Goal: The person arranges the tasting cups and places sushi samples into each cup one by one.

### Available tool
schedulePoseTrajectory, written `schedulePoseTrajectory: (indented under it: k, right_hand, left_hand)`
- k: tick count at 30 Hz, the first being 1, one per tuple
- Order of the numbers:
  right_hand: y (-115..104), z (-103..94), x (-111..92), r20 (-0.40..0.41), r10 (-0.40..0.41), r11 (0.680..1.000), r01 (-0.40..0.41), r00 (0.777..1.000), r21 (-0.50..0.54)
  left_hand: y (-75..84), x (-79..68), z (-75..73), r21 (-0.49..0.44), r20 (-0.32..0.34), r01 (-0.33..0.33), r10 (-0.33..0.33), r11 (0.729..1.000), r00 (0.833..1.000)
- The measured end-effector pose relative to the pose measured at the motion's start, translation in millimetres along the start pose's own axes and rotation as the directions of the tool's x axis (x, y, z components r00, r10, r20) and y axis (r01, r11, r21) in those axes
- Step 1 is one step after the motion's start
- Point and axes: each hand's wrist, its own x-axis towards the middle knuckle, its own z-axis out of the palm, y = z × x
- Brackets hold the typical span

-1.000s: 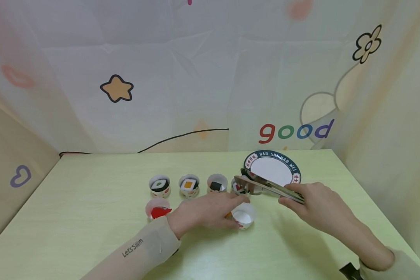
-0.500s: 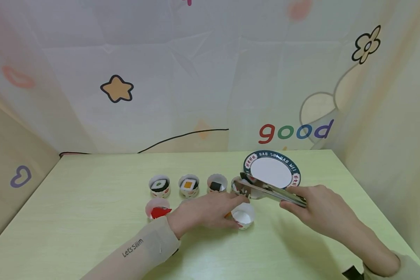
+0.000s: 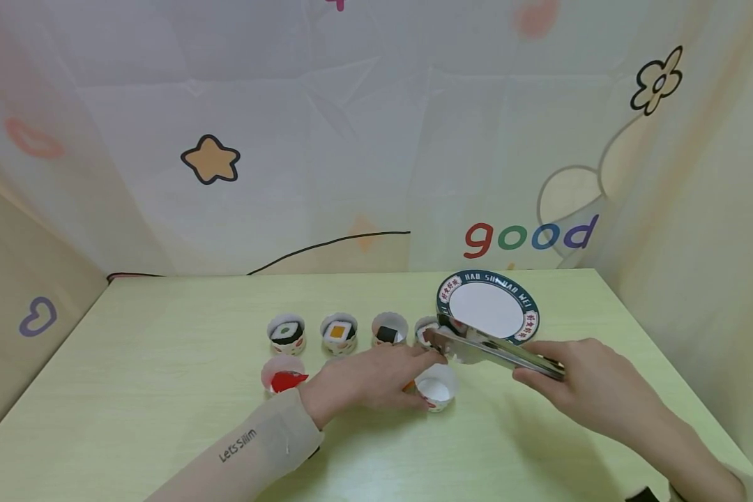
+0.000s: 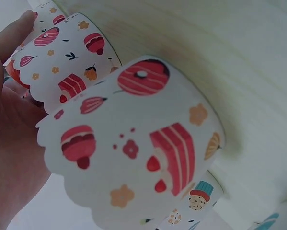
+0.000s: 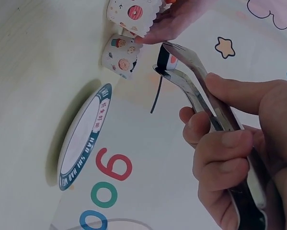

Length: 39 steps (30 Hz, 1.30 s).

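My right hand [image 3: 609,380] grips metal tongs [image 3: 498,348] from the right. In the right wrist view their tips pinch a small sushi roll [image 5: 168,57] with a black wrap, white rice and a red-orange spot. The roll is hard to make out in the head view. My left hand [image 3: 379,376] reaches over the front row of paper cups with fingers extended. Its fingertips touch or nearly touch the right-end cups, a front white cup [image 3: 436,387] and a back cup [image 3: 424,332]. The left hand partly hides the front row.
Back-row cups hold a round roll [image 3: 286,332], a yellow-centred piece [image 3: 339,332] and a black-wrapped piece [image 3: 387,335]. A front-left cup [image 3: 276,368] has a red piece. A white plate [image 3: 519,287] with a dark lettered rim lies behind the tongs. A printed curtain hangs behind the table.
My right hand and the tongs have shifted right and toward me. The left hand and the cups stay where they were.
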Motion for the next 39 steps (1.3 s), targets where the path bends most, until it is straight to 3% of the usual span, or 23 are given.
schedulePoseTrajectory:
  k: [14, 26, 39]
  right_hand:
    - [7, -8.8, -16, 0.01, 0.028, 0.999, -0.028, 1.0, 0.026]
    - [10, -7.9, -25, 0.023, -0.033, 0.998, 0.031, 0.999, 0.06]
    - [10, -2.8, -26, 0.128, 0.001, 0.994, -0.015, 0.992, 0.107]
  left_hand:
    - [0.6, 0.0, 0.1, -0.009, 0.005, 0.002, -0.002, 1.0, 1.0]
    - [1.7, 1.1, 0.6, 0.035, 0.021, 0.025, -0.026, 0.999, 0.999]
    - [2.8, 2.3, 1.1, 0.032, 0.034, 0.056, -0.057, 0.998, 0.998]
